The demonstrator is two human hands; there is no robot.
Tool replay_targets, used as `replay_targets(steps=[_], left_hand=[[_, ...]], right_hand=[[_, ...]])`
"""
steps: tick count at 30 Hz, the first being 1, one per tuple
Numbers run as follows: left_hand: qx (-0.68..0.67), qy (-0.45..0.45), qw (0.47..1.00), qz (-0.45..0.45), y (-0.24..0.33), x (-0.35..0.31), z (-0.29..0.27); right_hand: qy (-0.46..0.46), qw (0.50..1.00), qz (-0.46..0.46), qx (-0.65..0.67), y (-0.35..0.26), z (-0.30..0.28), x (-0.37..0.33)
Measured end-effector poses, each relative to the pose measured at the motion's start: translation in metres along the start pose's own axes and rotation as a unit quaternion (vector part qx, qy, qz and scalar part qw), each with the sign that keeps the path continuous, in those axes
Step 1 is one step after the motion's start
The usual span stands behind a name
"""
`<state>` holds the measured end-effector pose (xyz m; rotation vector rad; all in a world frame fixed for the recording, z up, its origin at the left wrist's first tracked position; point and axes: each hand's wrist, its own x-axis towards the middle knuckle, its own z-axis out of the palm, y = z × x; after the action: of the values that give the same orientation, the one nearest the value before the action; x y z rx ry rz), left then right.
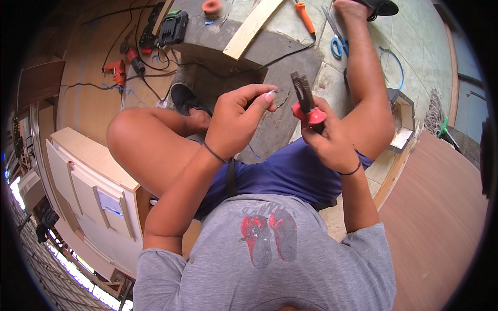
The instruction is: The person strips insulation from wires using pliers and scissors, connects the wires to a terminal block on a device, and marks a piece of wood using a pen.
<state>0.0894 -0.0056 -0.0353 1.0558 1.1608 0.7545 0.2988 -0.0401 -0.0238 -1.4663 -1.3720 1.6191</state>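
Note:
My left hand is closed, thumb and forefinger pinched on a thin wire whose blue end pokes out past the fingertips. Most of that wire is hidden by the fingers. To its right, my right hand wraps round the red handles of a pair of pliers. The dark jaws point up and away from me, a short gap from the wire and not touching it. Both hands are above my lap, between my bent knees.
Ahead on a grey block lie a wooden strip, an orange-handled soldering iron and a black battery pack. Blue-handled scissors rest beside my right leg. An orange drill and cables are at the far left; a wooden cabinet is nearer.

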Motion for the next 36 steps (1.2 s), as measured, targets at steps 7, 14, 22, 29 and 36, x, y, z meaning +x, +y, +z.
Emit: replay_targets(steps=[7,14,22,29,36], left_hand=[[-0.067,0.032,0.997,0.022,0.007,-0.015,0.003],[-0.019,0.066,0.993,0.095,0.002,-0.018,0.006],[0.127,0.107,0.960,0.225,0.003,-0.020,0.005],[0.009,0.088,0.979,0.184,0.004,-0.027,0.005],[0.004,0.073,0.978,0.197,0.006,-0.029,0.008]], right_hand=[[0.009,0.998,-0.012,-0.068,-0.014,0.020,0.003],[0.038,0.991,-0.063,-0.112,-0.009,0.037,0.006],[0.104,0.958,-0.154,-0.220,-0.011,0.043,0.008],[0.125,0.922,-0.199,-0.308,-0.016,0.039,0.007],[0.109,0.946,-0.195,-0.235,-0.014,0.041,0.005]])
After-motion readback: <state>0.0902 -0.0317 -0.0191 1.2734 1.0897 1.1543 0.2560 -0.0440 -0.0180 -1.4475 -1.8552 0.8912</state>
